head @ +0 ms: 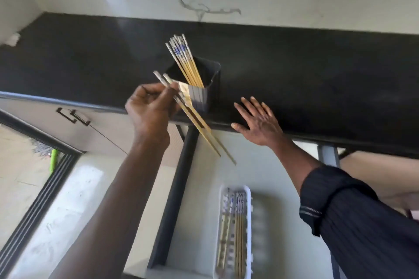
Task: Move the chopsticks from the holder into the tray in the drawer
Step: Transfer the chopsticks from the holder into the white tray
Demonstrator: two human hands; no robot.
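Yellow bamboo chopsticks (200, 125), two, are pinched by the left grip (149, 110) just beside the dark plastic holder (208, 95) on the black bench (317, 75); right grip (258, 121) is laid flat, fingers straight, on the bench edge.

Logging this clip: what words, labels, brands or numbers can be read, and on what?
No text can be read.
Holder: a pale patch on its near rim, nothing legible.
Standing chopsticks: blue and white marks on the tops, too blurred to tell pattern from writing.
Tray: no text; the laid chopsticks show the same marks, blurred.
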